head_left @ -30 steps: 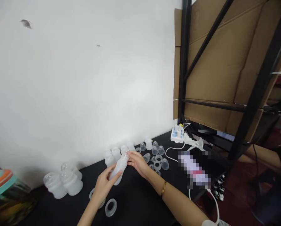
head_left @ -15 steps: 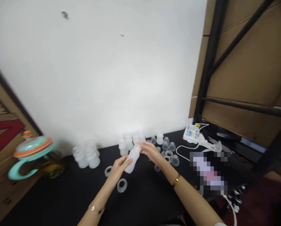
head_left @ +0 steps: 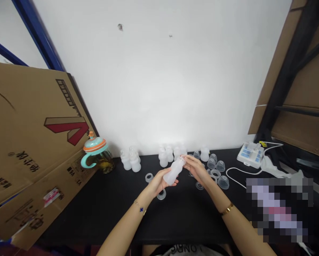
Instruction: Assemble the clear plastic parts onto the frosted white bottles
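Note:
A frosted translucent plastic bottle [head_left: 174,172] lies tilted between my hands above the black table. My left hand [head_left: 159,184] cradles its lower end, and my right hand [head_left: 196,169] pinches its neck with the fingertips. Just beyond the bottle stands a row of similar frosted bottles [head_left: 165,156]. Clear plastic funnel cups [head_left: 220,166] sit to the right of my right hand. Two translucent rings lie near my left hand, one [head_left: 161,194] below it and one [head_left: 149,177] to its left.
The black table [head_left: 95,209] meets a white wall. A sippy cup with a teal handle [head_left: 97,153] stands at the left by a large cardboard sheet [head_left: 34,142]. A white electric unit [head_left: 250,154] with a white cable sits at the right, beside a pixelated patch [head_left: 277,209].
The view has swung left and upward, so the table items sit further right and the cardboard sheet now shows. Both hands stay on the bottle.

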`<state>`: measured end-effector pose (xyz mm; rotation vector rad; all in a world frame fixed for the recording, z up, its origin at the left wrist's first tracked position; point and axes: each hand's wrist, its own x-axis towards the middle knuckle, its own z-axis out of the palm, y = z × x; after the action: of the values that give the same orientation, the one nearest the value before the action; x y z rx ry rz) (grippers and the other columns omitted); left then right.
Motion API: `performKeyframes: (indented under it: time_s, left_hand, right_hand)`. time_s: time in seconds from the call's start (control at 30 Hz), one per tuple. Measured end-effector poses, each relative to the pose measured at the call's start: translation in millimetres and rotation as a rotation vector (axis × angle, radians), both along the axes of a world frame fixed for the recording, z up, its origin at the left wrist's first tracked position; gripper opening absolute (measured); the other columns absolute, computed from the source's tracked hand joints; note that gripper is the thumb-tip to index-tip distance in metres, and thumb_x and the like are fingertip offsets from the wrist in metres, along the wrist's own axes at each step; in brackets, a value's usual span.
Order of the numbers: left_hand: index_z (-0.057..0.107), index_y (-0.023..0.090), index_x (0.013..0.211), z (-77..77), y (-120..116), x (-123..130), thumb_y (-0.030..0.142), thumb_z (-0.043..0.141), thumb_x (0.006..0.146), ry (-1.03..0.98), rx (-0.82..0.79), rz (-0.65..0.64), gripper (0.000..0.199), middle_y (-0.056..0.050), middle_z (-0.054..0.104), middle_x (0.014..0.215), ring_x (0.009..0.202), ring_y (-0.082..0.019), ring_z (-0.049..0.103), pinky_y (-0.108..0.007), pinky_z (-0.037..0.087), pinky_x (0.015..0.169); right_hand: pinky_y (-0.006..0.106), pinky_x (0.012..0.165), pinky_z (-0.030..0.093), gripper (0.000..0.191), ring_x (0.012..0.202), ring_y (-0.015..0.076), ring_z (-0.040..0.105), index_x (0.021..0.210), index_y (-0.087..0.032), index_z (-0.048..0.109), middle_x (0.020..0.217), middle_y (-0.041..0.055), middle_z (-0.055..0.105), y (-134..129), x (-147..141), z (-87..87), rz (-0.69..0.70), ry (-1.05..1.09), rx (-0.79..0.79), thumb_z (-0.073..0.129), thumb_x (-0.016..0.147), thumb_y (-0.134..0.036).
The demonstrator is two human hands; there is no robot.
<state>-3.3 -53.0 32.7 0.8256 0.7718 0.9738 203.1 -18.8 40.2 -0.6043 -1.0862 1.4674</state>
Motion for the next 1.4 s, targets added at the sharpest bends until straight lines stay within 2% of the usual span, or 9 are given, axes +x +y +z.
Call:
performKeyframes:
  time_s: [0.3, 0.67, 0.87, 0.97, 1.13, 1.4]
  left_hand:
    - [0.065, 0.002, 0.113, -9.1, 5.4, -2.0, 0.034, 0.058, 0.097, -0.012, -0.008, -0.029, 0.036, -0.019, 0.076, 0.093, 0.072, -0.024, 0.075, -0.033, 0.062, 0.068]
    - [0.065, 0.000, 0.120, -4.2, 3.5, -0.7, 0.032, 0.060, 0.097, 0.012, 0.008, -0.029, 0.040, -0.018, 0.076, 0.093, 0.071, -0.022, 0.075, -0.031, 0.062, 0.067]
    - [0.064, 0.001, 0.123, -1.8, 2.3, -1.5, 0.035, 0.055, 0.098, -0.006, -0.009, -0.041, 0.042, -0.018, 0.076, 0.094, 0.069, -0.022, 0.075, -0.030, 0.061, 0.064]
    - [0.065, 0.001, 0.119, -1.6, 2.4, -2.0, 0.036, 0.053, 0.099, -0.013, -0.019, -0.040, 0.042, -0.018, 0.076, 0.092, 0.069, -0.022, 0.075, -0.030, 0.061, 0.062]
    - [0.067, 0.003, 0.111, 0.3, 1.0, -1.4, 0.034, 0.052, 0.099, -0.007, -0.025, -0.027, 0.036, -0.017, 0.076, 0.090, 0.066, -0.021, 0.073, -0.030, 0.061, 0.061]
    - [0.067, 0.002, 0.110, 3.3, -2.0, -0.8, 0.030, 0.053, 0.098, 0.002, -0.011, 0.005, 0.033, -0.017, 0.076, 0.090, 0.066, -0.021, 0.073, -0.031, 0.061, 0.062]
  right_hand:
    - [0.042, 0.099, 0.048, 0.036, 0.111, 0.0274, 0.064, 0.097, -0.021, 0.080, 0.115, 0.0097, 0.074, -1.5, -2.4, -6.6, -0.027, 0.013, 0.021, 0.086, 0.073, -0.048]
    - [0.040, 0.098, 0.049, 0.034, 0.114, 0.0280, 0.063, 0.099, -0.022, 0.080, 0.116, 0.0093, 0.074, -3.9, -1.7, -5.8, -0.034, -0.030, 0.046, 0.083, 0.076, -0.047]
    - [0.039, 0.098, 0.048, 0.031, 0.113, 0.0264, 0.064, 0.099, -0.023, 0.080, 0.116, 0.0083, 0.074, -6.0, -1.8, -5.5, -0.018, -0.010, 0.047, 0.082, 0.078, -0.045]
    - [0.040, 0.099, 0.048, 0.032, 0.114, 0.0271, 0.064, 0.099, -0.022, 0.080, 0.116, 0.0087, 0.074, -7.3, -1.8, -4.6, -0.018, -0.010, 0.048, 0.082, 0.077, -0.045]
    - [0.043, 0.102, 0.047, 0.041, 0.118, 0.0289, 0.063, 0.112, -0.023, 0.078, 0.115, 0.0093, 0.075, -9.7, -1.3, -1.3, -0.020, -0.024, 0.040, 0.082, 0.078, -0.046]
    - [0.040, 0.098, 0.049, 0.036, 0.112, 0.0282, 0.065, 0.101, -0.022, 0.079, 0.118, 0.0086, 0.074, -11.3, -1.5, 1.6, -0.033, -0.059, 0.058, 0.082, 0.076, -0.048]
